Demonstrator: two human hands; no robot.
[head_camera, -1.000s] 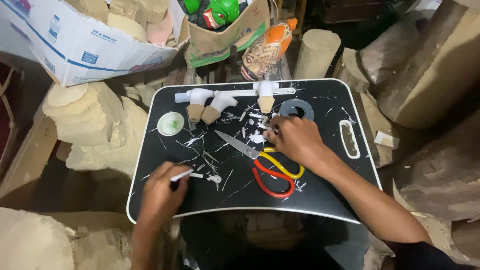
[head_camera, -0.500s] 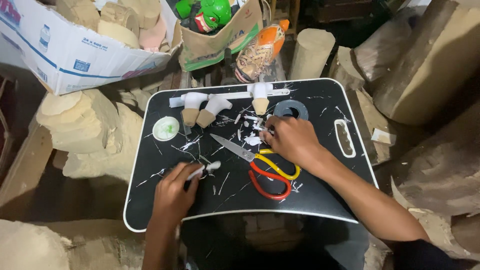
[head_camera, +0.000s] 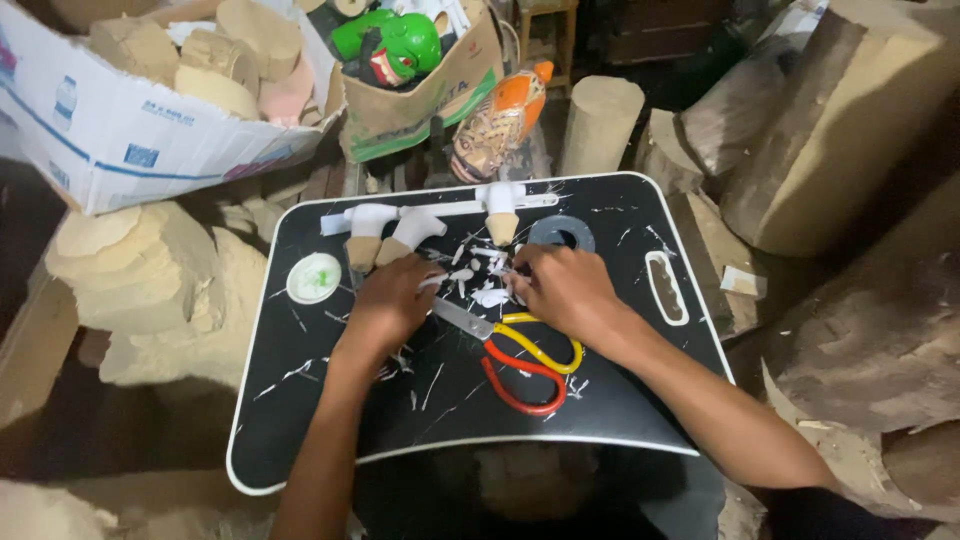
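We had both hands down at the centre of the black lap tray (head_camera: 300, 420), in the scatter of white scraps (head_camera: 488, 296). Our left hand (head_camera: 392, 298) lay knuckles up with fingers curled, a small white sliver showing at its fingertips toward three o'clock; whether it was pinched or merely touched, we could not tell. Our right hand (head_camera: 562, 288) was curled narrow over the scraps as well, its grip hidden under the knuckles. The scissors (head_camera: 515, 352), yellow and red handled, lay untouched at five o'clock from our hands, blade tip just beside the left wrist. At twelve o'clock stood three wooden pieces with white-coated tops (head_camera: 420, 228), apparently already coated. A small round dish of white paste (head_camera: 314, 277) sat at nine o'clock, a grey ring (head_camera: 561, 232) at one o'clock. White trimmings were strewn everywhere, so the work looked midway.
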